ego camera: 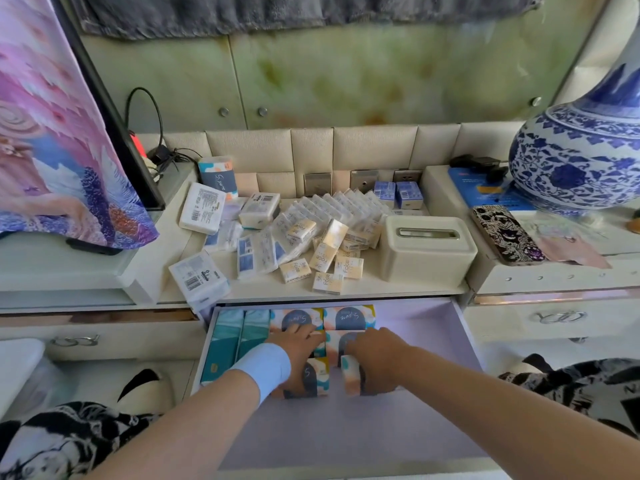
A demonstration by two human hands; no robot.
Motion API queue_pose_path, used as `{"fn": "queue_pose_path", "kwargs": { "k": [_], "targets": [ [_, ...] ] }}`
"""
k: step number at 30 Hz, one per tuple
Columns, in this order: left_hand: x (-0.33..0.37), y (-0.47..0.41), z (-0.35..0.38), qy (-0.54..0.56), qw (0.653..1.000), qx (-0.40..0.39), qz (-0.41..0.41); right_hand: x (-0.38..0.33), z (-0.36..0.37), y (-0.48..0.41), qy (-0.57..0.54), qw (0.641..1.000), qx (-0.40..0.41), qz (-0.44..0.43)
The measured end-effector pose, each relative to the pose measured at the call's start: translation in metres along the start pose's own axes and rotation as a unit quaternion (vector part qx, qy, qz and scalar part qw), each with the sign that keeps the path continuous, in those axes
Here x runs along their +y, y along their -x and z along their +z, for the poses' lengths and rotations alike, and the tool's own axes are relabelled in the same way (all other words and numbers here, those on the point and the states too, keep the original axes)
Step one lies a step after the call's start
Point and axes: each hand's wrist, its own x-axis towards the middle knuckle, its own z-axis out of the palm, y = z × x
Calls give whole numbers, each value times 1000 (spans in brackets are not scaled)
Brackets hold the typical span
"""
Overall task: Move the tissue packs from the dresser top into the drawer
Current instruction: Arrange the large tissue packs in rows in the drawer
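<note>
both your hands are down in the open drawer. your left hand lies flat, fingers straight, on the printed tissue packs. your right hand is curled round one printed pack stood on edge, long axis front-to-back. two teal packs run lengthwise along the drawer's left wall. the drawer's right side and front floor are bare. small packs sit piled on the tabletop, just left of the tissue box.
</note>
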Motion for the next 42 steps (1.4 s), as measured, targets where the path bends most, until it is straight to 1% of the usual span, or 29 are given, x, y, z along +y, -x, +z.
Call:
{"fn": "queue_pose_path", "kwargs": {
  "k": [2,4,6,8,11,13,15,17,20,23,26,29,32,34,38,39,42],
  "targets": [
    [-3,-6,13,-23,1000,-11,-5,0,17,-7,12,998,51,-30],
    [-5,-10,22,-40,999,4,-7,4,29,-16,16,994,94,-48],
    [-8,-12,30,-50,998,32,-9,7,39,-21,33,990,124,-50],
    [-10,-14,34,-45,998,50,-14,10,50,-23,57,988,136,-48],
    [-10,-16,32,-11,997,68,-22,12,60,-23,78,986,144,-43],
    [-10,-18,31,6,997,77,-25,12,59,-25,83,984,154,-23],
    [-10,-19,31,5,997,76,-24,12,57,-26,79,984,157,-4],
    [-10,-21,30,-2,997,68,-25,11,59,-26,71,986,153,-9],
    [-13,-22,22,26,998,45,-23,10,52,-26,58,991,122,-11],
    [-22,-18,0,91,995,39,-19,5,24,-27,34,996,85,16],
    [-41,-10,-33,186,979,77,-42,0,-15,-34,-63,993,83,46],
    [-71,4,-70,259,954,131,-73,-4,-60,-46,-149,977,139,57],
    [-108,16,-97,303,927,194,-109,-7,-104,-62,-199,961,183,59],
    [-132,18,-109,322,908,231,-134,-9,-130,-79,-212,956,194,59],
    [-176,5,-119,350,880,267,-177,-16,-173,-129,-238,946,208,67],
    [-186,-1,-120,355,874,274,-187,-18,-182,-143,-230,947,212,65],
    [-215,-31,-122,360,858,298,-212,-21,-205,-189,-163,960,222,52]
  ]
}}
